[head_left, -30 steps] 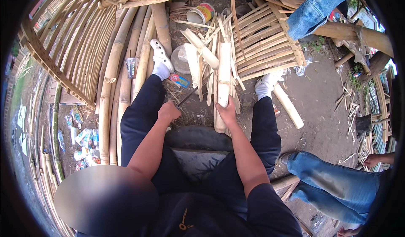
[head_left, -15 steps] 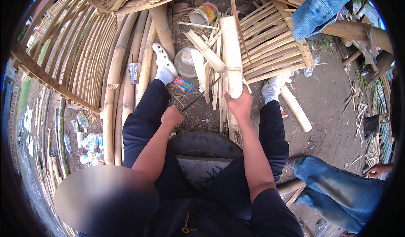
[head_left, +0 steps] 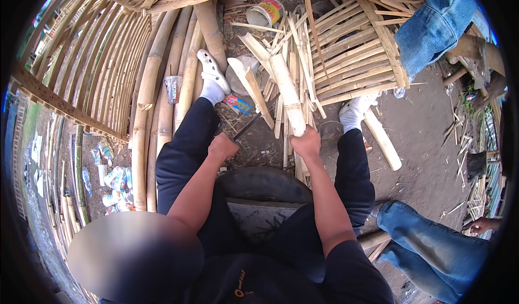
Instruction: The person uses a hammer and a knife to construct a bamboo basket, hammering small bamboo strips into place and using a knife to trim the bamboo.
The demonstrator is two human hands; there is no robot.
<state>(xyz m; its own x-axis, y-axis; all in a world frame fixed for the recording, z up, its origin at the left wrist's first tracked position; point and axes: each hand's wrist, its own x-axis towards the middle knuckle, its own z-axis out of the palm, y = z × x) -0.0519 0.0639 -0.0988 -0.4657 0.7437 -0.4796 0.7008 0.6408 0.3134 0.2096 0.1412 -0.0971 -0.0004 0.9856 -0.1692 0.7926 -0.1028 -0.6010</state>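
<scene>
1. Bare, trodden earth strewn with bamboo offcuts is seen beneath a seated person, whose legs in dark trousers are spread to either side of a black tyre (head_left: 265, 182).
2. A pale section of bamboo (head_left: 286, 94) is gripped at its near end by the right hand (head_left: 306, 143), the fingers closed firmly round it; the section is tilted up and away from the person, above a heap of split bamboo strips (head_left: 294, 50) on the ground.
3. A dark, thin blade (head_left: 254, 121) is held by the left hand (head_left: 223, 146), which is clenched in a fist; how the fingers lie on the handle cannot be told. The blade is pointed toward the held section, its tip near the strips.
4. White clogs are worn on both feet: the left foot (head_left: 212, 72) is set beside long bamboo poles (head_left: 147, 104), the right foot (head_left: 358, 108) beside a short cut log (head_left: 383, 140).
5. A woven bamboo panel (head_left: 359, 55) is laid beyond the strips, and a paint tin (head_left: 265, 13) is seen at the far edge of the heap.
6. A curved bamboo lattice (head_left: 81, 71) is stood on the person's left, with plastic litter below it.
7. Blue-jeaned legs (head_left: 438, 250) of a 2nd person are shown at lower right.
</scene>
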